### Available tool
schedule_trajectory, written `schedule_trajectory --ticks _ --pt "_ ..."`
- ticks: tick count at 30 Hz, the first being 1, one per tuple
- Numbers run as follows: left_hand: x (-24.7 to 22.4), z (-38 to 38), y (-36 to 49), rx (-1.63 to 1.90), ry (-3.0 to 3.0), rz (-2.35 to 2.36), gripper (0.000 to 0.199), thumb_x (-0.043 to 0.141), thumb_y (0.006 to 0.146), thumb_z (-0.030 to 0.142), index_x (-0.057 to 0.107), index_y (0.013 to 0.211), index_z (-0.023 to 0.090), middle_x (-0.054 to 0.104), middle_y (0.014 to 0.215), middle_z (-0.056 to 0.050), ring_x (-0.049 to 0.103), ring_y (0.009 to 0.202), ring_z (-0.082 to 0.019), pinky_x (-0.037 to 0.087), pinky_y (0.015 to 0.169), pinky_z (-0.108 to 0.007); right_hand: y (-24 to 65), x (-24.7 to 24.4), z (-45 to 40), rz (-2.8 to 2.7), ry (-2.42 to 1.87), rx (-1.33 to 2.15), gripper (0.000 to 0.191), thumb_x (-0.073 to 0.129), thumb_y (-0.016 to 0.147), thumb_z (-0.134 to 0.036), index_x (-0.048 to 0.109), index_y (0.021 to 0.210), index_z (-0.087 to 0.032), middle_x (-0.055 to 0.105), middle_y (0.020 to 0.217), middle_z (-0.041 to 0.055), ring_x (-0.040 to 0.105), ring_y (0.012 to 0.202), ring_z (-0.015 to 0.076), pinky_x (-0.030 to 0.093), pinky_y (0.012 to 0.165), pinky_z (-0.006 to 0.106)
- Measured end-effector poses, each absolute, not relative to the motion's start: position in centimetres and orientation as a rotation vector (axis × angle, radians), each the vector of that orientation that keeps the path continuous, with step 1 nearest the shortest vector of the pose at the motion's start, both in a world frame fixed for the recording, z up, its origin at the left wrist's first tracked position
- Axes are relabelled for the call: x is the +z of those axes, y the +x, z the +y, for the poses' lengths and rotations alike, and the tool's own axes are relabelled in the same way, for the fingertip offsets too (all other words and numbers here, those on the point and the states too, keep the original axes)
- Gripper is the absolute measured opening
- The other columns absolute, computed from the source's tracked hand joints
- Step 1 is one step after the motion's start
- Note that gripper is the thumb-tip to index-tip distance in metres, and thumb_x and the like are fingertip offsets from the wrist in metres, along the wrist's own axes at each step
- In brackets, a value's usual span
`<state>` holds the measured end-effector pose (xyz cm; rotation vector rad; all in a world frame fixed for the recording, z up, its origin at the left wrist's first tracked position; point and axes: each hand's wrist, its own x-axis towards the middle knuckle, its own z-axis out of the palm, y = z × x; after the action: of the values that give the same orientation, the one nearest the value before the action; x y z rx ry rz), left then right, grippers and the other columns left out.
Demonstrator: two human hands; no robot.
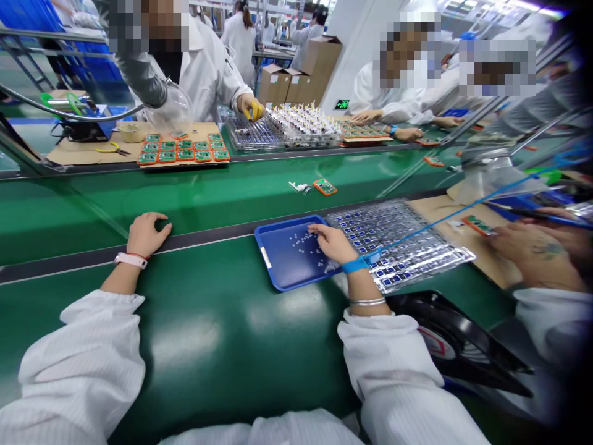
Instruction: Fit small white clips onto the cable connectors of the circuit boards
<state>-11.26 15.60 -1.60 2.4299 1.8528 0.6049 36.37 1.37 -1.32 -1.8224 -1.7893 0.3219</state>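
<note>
My left hand (147,235) rests on the dark edge strip (194,238) beside the green conveyor belt, thumb apart from the fingers and nothing in it. Over the right part of a shallow blue tray (282,272) is my right hand (336,243), its fingers bent and close together. Whatever its fingertips hold, if anything, is too small to make out. Small whitish pieces (300,243) lie scattered in the tray, with more heaped near my right wrist. A blue wrist strap (356,264) with a cord circles that wrist.
Right of the tray lies a clear plastic tray (398,238) of dark blue square parts. A black device (458,346) stands near my right forearm. On the belt sits an orange-edged circuit board (325,186). A co-worker's hands (532,253) are at the right; others work across the belt.
</note>
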Motion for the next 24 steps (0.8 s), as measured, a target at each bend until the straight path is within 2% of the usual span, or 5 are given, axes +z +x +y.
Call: schedule_trajectory --ticks 5,10,14,19,24 --pt "-1.6 15.7 -11.3 0.594 2.437 1.842 0.034 0.048 0.079 0.043 0.062 0.099 0.019 0.062 0.106 -0.011 0.055 0.106 -0.03 0.043 0.093 -0.045 36.6 -0.8 1.1 -1.841 -1.876 0.229 0.042 0.041 0.072 -0.004 0.065 0.104 -0.015 0.071 0.099 0.0078 0.064 0.097 0.0215 0.049 0.092 0.038" --pt "-1.7 15.6 -11.3 0.593 2.428 1.845 0.035 0.049 0.079 0.043 0.062 0.1 0.017 0.062 0.107 -0.011 0.054 0.107 -0.03 0.043 0.094 -0.044 37.5 -0.6 0.7 -1.837 -1.994 -0.132 0.043 0.045 0.07 -0.004 0.064 0.108 -0.011 0.069 0.098 0.0136 0.049 0.115 0.0333 0.042 0.095 0.052" --pt "-1.7 15.7 -11.3 0.58 2.422 1.849 0.036 0.049 0.079 0.044 0.062 0.1 0.018 0.061 0.108 -0.011 0.054 0.108 -0.03 0.042 0.094 -0.043 37.9 -0.7 0.5 -1.893 -1.964 -0.022 0.045 0.045 0.069 -0.003 0.061 0.11 -0.012 0.072 0.087 0.0098 0.053 0.107 0.0317 0.044 0.091 0.049" --pt "-1.8 15.7 -11.3 0.571 2.424 1.858 0.037 0.049 0.079 0.045 0.062 0.1 0.018 0.061 0.109 -0.01 0.054 0.107 -0.03 0.042 0.093 -0.042 37.8 -0.9 -0.5 -1.89 -1.945 -0.007 0.036 0.045 0.07 -0.005 0.064 0.099 -0.014 0.072 0.085 0.0084 0.055 0.102 0.0296 0.045 0.091 0.046" --pt "-1.9 15.7 -11.3 0.564 2.423 1.859 0.037 0.047 0.079 0.046 0.062 0.1 0.019 0.062 0.109 -0.01 0.054 0.106 -0.029 0.042 0.092 -0.041 37.3 -1.3 -1.8 -1.883 -1.907 0.046 0.034 0.044 0.07 -0.007 0.064 0.097 -0.014 0.072 0.09 0.0088 0.059 0.097 0.0259 0.047 0.09 0.042"
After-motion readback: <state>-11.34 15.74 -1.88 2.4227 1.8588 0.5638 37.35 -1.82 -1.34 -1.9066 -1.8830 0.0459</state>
